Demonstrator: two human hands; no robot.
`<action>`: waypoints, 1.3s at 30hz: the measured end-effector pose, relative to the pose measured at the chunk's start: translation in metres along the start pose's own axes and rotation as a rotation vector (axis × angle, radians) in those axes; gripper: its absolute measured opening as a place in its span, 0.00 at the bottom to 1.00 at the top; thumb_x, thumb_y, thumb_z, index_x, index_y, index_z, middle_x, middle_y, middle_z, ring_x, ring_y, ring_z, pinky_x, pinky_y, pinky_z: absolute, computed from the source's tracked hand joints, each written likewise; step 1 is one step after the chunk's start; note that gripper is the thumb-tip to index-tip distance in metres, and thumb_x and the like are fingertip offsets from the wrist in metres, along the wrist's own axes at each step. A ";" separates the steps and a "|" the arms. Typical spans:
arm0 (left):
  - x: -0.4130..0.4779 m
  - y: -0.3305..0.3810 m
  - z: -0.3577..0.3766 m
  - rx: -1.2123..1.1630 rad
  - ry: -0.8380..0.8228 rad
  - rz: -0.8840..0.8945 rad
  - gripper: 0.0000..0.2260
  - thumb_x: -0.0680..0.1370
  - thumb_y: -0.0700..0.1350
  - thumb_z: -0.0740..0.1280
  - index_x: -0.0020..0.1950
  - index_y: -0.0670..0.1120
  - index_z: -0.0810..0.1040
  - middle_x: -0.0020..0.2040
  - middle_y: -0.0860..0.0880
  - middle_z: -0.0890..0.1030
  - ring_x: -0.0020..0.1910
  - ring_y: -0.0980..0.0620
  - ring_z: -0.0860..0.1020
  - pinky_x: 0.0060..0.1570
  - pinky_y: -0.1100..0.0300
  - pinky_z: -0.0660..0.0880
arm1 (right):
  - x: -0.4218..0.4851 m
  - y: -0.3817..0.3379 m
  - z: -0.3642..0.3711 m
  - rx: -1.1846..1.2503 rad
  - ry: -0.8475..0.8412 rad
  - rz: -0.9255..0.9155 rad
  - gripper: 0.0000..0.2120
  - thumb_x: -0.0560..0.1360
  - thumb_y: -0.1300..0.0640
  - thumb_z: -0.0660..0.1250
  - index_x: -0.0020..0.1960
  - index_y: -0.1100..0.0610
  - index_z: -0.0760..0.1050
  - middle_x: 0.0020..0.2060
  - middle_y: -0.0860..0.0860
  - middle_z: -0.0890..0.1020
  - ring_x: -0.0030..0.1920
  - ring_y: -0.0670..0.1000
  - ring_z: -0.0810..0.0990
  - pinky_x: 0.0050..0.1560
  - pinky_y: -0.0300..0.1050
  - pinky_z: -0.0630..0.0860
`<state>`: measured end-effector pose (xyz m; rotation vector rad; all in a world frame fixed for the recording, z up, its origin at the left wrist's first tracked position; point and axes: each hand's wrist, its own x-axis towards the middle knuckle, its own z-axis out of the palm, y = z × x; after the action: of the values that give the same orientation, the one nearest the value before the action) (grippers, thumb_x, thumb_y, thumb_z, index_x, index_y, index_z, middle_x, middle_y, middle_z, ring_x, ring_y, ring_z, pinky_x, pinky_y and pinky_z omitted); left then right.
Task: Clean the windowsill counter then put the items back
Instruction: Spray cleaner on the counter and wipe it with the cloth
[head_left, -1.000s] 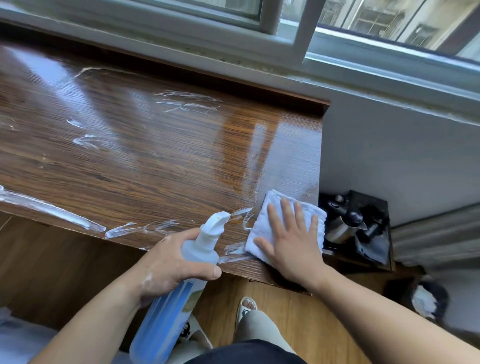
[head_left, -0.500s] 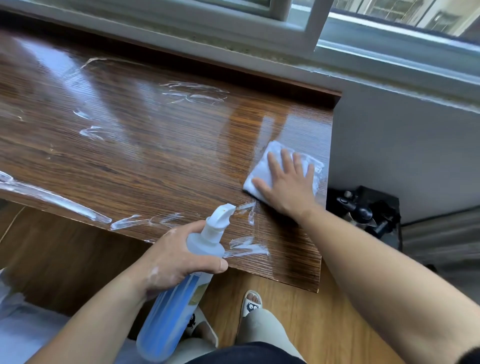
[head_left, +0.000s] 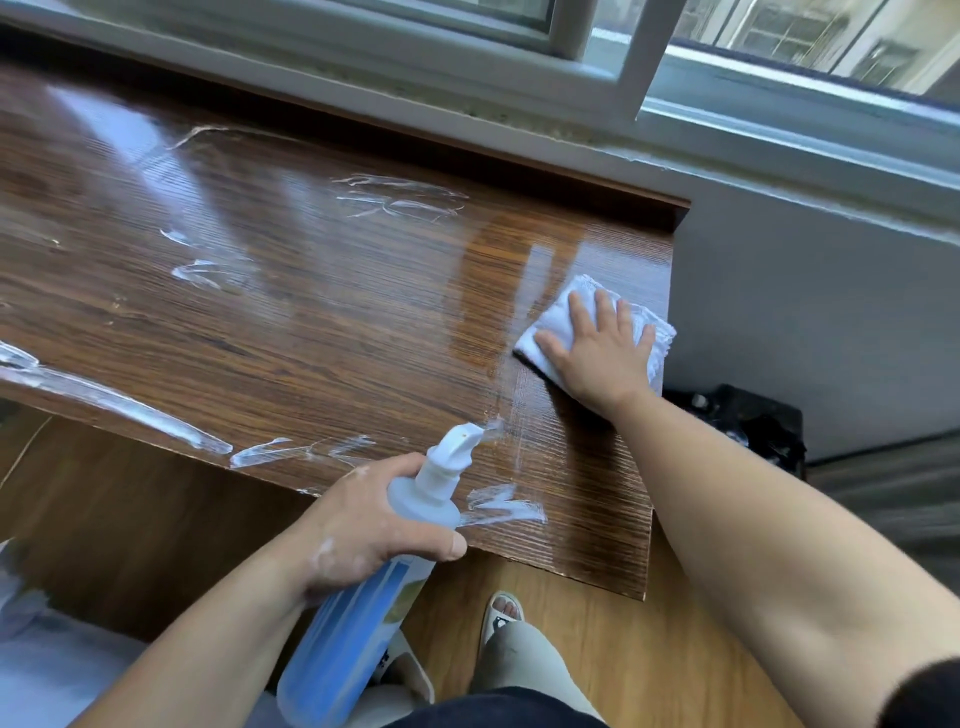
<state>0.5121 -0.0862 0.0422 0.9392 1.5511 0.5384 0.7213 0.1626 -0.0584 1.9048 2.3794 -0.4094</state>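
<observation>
white foam streaks (head_left: 114, 400) lie along the near left edge of the glossy dark wood-grain worktop (head_left: 311, 322), seemingly waiting for the wipe. the left hand (head_left: 363, 525) is clamped around the neck of a translucent blue spray bottle (head_left: 363, 608), held off the front edge with its nozzle towards the wood, probably ready for another squirt. further right, the right hand (head_left: 597, 353) lies flat, fingers spread, pressing a folded white cloth (head_left: 561, 312) directly beneath it at the worktop's right end, just beside the grey wall (head_left: 805, 312).
</observation>
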 end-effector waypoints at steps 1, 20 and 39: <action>0.001 0.000 0.000 0.008 0.005 -0.003 0.22 0.58 0.56 0.80 0.49 0.55 0.83 0.41 0.54 0.81 0.40 0.55 0.78 0.45 0.55 0.74 | 0.003 -0.001 -0.001 0.003 -0.002 0.003 0.38 0.78 0.27 0.46 0.82 0.44 0.47 0.83 0.51 0.47 0.82 0.57 0.42 0.76 0.70 0.40; -0.007 -0.013 -0.015 -0.057 0.031 -0.001 0.26 0.58 0.57 0.81 0.55 0.56 0.83 0.46 0.45 0.82 0.41 0.50 0.80 0.47 0.53 0.77 | 0.008 -0.040 0.007 -0.064 -0.007 -0.166 0.37 0.76 0.26 0.48 0.80 0.42 0.51 0.82 0.50 0.50 0.81 0.57 0.45 0.75 0.71 0.43; -0.013 -0.013 -0.006 -0.097 -0.018 0.012 0.26 0.59 0.56 0.81 0.56 0.58 0.84 0.42 0.50 0.82 0.42 0.50 0.81 0.48 0.53 0.78 | -0.028 -0.045 0.013 -0.048 -0.021 -0.233 0.35 0.78 0.28 0.47 0.81 0.41 0.50 0.82 0.48 0.49 0.82 0.56 0.44 0.75 0.70 0.41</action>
<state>0.5028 -0.1035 0.0411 0.8775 1.4908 0.6072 0.6831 0.1243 -0.0577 1.6009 2.5812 -0.3804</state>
